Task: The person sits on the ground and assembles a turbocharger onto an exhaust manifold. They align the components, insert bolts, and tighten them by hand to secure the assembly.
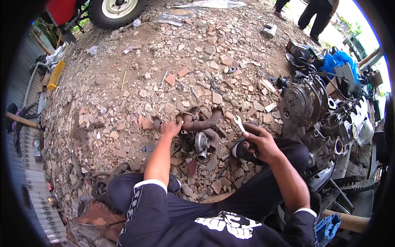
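Note:
A rusty brown exhaust manifold (209, 121) lies on the rubble between my knees. Attached under it, on my side, is a turbocharger (201, 142) with a rounded grey metal housing. My left hand (169, 130) grips the manifold near its left end, fingers over the pipe. Raised just right of the manifold, my right hand (261, 142) holds a silver open-end wrench (238, 122). Its jaw end points up and to the left, apart from the manifold; my fingers cover the lower part.
Broken tile and stones cover the ground, with several loose tools (215, 84) ahead. Engine parts, including a large pulley (297, 101), are piled at right. Hoses (78, 168) lie at left. A vehicle wheel (118, 10) stands far left; a person (317, 18) stands far right.

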The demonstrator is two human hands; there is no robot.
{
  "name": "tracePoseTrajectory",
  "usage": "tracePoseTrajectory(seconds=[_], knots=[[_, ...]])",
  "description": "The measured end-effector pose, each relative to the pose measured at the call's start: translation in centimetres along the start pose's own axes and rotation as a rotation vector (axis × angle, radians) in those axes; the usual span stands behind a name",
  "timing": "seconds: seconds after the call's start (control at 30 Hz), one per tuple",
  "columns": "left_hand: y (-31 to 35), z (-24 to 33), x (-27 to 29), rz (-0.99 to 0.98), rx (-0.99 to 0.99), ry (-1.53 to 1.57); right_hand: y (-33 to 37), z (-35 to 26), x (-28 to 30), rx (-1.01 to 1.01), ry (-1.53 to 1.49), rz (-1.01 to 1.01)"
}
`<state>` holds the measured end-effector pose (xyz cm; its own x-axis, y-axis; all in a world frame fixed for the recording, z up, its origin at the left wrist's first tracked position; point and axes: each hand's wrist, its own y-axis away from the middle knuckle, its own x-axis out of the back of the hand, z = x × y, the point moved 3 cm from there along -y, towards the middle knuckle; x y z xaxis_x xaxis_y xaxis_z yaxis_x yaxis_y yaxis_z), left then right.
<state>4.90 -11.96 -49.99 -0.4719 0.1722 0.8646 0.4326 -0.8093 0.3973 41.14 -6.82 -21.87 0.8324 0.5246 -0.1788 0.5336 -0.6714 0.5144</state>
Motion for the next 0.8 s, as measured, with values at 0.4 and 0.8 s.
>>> tracePoseTrajectory(seconds=[0.4,0.8], knots=[[6.1,-2.3,-3.0,0.141,0.306,-0.074,-2.6,2.4,0.6,0.235,0.413,0.058],[3.3,-7.8,-2.8,-0.134,0.344,0.216,-3.3,3.6,0.2,0.08,0.317,0.052]])
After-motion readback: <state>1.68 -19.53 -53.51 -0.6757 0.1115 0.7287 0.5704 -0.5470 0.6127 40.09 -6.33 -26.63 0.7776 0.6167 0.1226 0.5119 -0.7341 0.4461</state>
